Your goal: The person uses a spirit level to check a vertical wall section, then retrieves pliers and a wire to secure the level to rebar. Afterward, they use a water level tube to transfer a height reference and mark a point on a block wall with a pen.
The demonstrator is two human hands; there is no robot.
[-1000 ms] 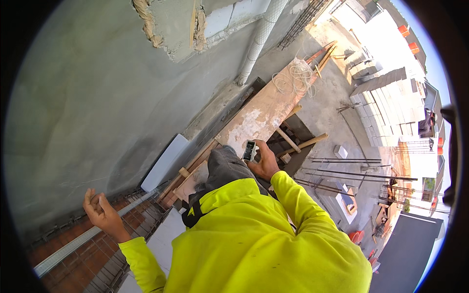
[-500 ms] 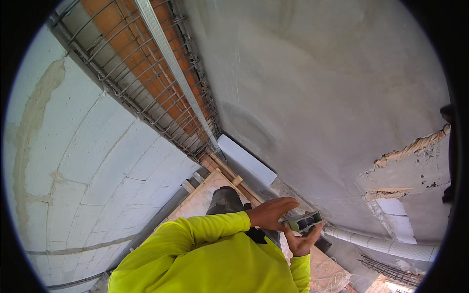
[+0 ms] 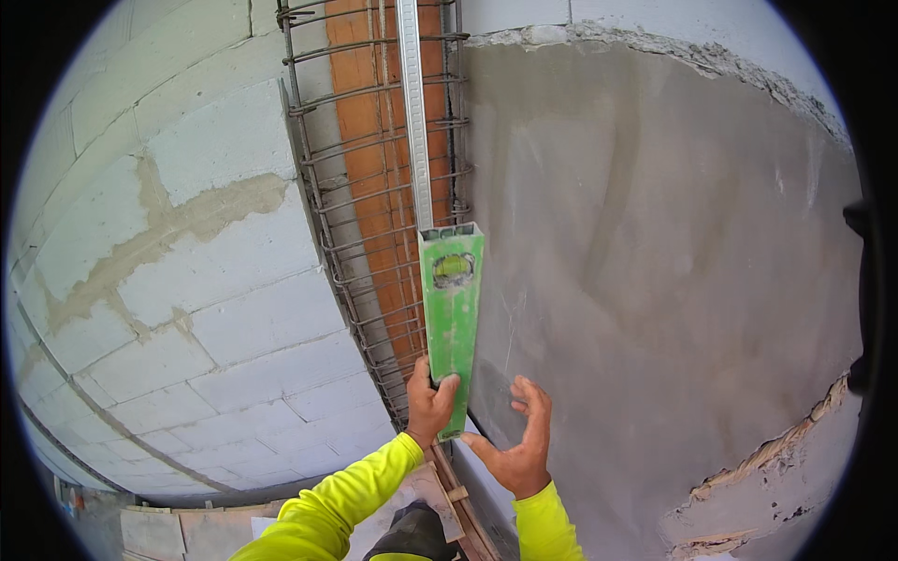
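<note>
A green spirit level (image 3: 455,323), smeared with dried mortar, stands upright in front of me, its vial window near the upper end. My left hand (image 3: 430,404) is wrapped around its lower part, thumb across the front face. Beside its bottom end, my right hand (image 3: 521,456) is open, fingers apart and thumb stretched toward the level; whether the thumb touches it I cannot tell. Behind the level's top runs a long perforated metal strip (image 3: 412,122). I cannot make out whether the level touches the strip.
A tied rebar cage (image 3: 327,154) rises in the gap before an orange-brown board (image 3: 355,112). White block wall (image 3: 253,313) lies left, with smeared mortar joints. A grey plastered wall (image 3: 645,271) fills the right, broken at its lower edge. Wooden boards (image 3: 440,500) lie below by my leg.
The level has swung from low on the right up to an upright position before the metal strip. My left hand now grips it, while my right hand has come off it. The view has shifted upward.
</note>
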